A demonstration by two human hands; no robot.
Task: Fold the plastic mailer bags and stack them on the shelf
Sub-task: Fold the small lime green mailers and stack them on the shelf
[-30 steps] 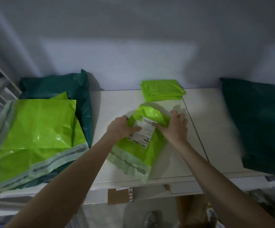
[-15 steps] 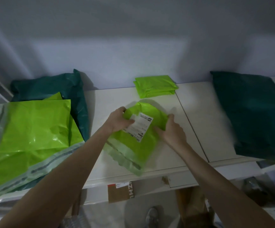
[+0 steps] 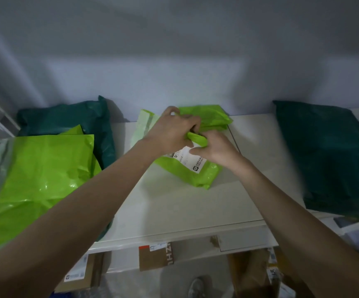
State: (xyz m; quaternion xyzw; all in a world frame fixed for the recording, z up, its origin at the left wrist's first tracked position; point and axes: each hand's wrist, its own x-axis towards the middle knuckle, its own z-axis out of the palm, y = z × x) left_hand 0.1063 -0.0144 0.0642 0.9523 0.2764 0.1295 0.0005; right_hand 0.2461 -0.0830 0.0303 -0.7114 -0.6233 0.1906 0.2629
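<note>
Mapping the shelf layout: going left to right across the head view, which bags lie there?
Flat lime-green mailer bags → lime-green mailer bag with white label, gripped by left hand and right hand → dark green bag.

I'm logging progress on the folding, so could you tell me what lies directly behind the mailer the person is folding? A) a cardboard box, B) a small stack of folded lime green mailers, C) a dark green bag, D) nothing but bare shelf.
B: a stack of folded lime green mailers lies against the wall just behind the labelled mailer that both hands grip.
</note>
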